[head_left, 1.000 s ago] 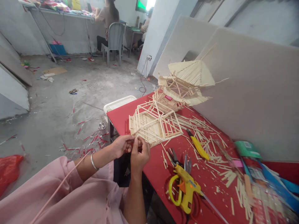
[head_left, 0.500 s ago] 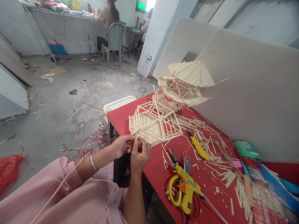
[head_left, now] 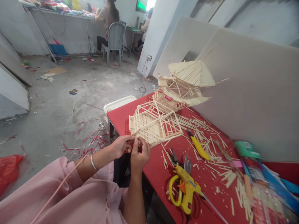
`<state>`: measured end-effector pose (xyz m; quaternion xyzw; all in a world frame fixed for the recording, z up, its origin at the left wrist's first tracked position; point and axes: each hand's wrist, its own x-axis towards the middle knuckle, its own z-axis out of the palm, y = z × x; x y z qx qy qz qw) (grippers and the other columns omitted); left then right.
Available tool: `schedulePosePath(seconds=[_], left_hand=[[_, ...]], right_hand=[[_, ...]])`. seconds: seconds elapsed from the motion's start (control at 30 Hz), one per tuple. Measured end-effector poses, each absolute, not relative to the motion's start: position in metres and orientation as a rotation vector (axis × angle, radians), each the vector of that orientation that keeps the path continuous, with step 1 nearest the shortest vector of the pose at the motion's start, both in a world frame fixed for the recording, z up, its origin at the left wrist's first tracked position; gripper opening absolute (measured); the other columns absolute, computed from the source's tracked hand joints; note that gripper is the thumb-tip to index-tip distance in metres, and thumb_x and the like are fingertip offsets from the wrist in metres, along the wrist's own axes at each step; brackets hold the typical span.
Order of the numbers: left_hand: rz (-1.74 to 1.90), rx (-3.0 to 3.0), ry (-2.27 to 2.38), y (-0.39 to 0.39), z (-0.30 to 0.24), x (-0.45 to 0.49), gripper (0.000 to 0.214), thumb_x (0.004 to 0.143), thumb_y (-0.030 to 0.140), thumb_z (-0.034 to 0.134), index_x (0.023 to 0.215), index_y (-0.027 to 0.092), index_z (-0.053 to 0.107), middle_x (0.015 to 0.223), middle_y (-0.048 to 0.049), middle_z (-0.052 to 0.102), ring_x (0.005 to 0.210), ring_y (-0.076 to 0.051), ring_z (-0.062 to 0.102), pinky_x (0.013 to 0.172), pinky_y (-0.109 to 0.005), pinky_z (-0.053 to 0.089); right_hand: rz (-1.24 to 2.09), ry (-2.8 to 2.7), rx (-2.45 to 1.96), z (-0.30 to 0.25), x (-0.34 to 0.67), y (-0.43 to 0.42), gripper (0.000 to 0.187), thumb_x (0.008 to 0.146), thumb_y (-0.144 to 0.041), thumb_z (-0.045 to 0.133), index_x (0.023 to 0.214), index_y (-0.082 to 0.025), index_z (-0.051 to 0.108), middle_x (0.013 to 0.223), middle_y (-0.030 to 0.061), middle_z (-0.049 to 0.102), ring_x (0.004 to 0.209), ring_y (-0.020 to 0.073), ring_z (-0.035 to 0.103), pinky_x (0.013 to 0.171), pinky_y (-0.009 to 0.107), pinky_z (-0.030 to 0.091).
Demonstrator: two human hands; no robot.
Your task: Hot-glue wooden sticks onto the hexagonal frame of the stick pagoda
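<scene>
My left hand and my right hand meet at the near edge of a red table, fingers pinched together on something small that I cannot make out. Just beyond them lies a wooden stick frame, a house-like lattice, flat on the table. Behind it stand more stick models with a slatted roof. My left wrist wears a silver bangle, and both arms come out of pink sleeves.
A yellow glue gun, scissors and a yellow cutter lie among loose sticks on the table. White boards wall the right side. A white bin stands by the table. Two people sit at far benches.
</scene>
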<state>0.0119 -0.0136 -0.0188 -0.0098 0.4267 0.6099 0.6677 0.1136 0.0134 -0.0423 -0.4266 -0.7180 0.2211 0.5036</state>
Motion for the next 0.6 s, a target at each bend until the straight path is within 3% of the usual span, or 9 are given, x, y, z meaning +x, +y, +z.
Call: schedulePosePath(seconds=[0.6], left_hand=[[1.37, 0.01, 0.957, -0.0138, -0.02, 0.012, 0.016, 0.081, 0.02, 0.057, 0.071, 0.011, 0.066, 0.062, -0.0052, 0.066, 0.043, -0.008, 0.05, 0.039, -0.019, 0.031]], right_hand=[[0.526, -1.745, -1.046, -0.0446, 0.1138, 0.0134, 0.031, 0.095, -0.04, 0.056, 0.101, -0.014, 0.07, 0.086, 0.0094, 0.069, 0.076, 0.0159, 0.063, 0.072, 0.029, 0.052]])
